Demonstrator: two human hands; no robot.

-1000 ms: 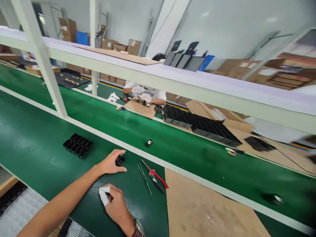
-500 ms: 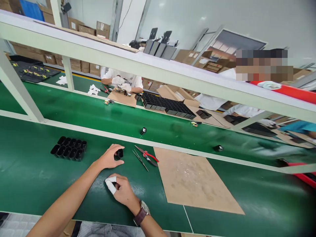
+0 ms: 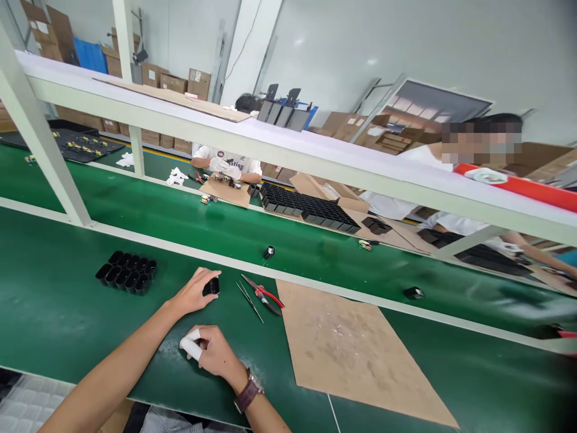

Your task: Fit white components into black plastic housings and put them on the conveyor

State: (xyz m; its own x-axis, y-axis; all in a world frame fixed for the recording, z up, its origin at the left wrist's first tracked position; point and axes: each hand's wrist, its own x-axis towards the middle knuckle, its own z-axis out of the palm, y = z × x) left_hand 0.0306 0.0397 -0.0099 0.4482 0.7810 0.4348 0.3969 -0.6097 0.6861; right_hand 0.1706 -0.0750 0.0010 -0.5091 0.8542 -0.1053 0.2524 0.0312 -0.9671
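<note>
My left hand (image 3: 193,293) rests on the green bench with its fingers closed round a small black part (image 3: 211,287). My right hand (image 3: 211,350) lies nearer to me in a loose fist; its forefinger wears a white finger cot (image 3: 191,344) and nothing shows in its grip. A watch sits on that wrist. To the left of my left hand stands a small black tray of cups (image 3: 127,272). Tweezers (image 3: 249,301) and red-handled cutters (image 3: 262,294) lie just to the right of the black part.
A brown cardboard sheet (image 3: 360,346) lies on the bench to the right. Small black parts (image 3: 269,252) (image 3: 413,293) sit on the conveyor belt beyond a white rail. A white shelf frame (image 3: 288,153) crosses overhead. Other people work at the far side, beside a large black tray (image 3: 306,206).
The view has swung and shifted slightly. My left hand stays on the small black part and my right fist stays on the bench; neither has let go of anything.
</note>
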